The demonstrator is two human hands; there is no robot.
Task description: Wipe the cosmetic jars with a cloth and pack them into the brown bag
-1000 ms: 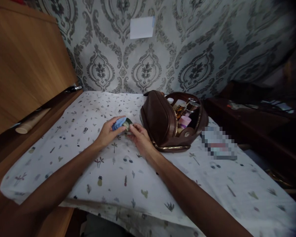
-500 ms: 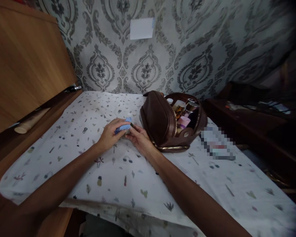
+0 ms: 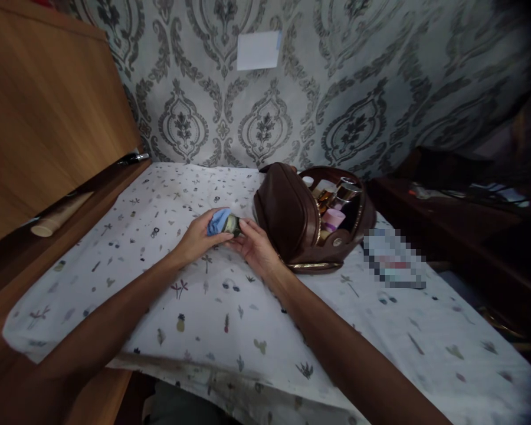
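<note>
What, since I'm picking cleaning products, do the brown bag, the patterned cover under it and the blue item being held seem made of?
Brown bag: leather or imitation leather, smooth with a soft sheen; its zip looks like gold-toned metal.
Patterned cover: matte printed fabric, perhaps cotton, with soft wrinkles.
Blue item: probably cloth, judging by its bunched folds.

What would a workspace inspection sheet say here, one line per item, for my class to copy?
Surface: printed white cloth, lightly wrinkled.
Things: blue cloth and small greenish item, held together.
Clutter: open brown bag of cosmetics-like containers; pixelated item beside it.
Hands: left grips the blue cloth; right pinches the greenish item.
Cables: possible cords on dark furniture; too dim to confirm.
Surroundings: patterned wall, wooden cabinet.
</note>
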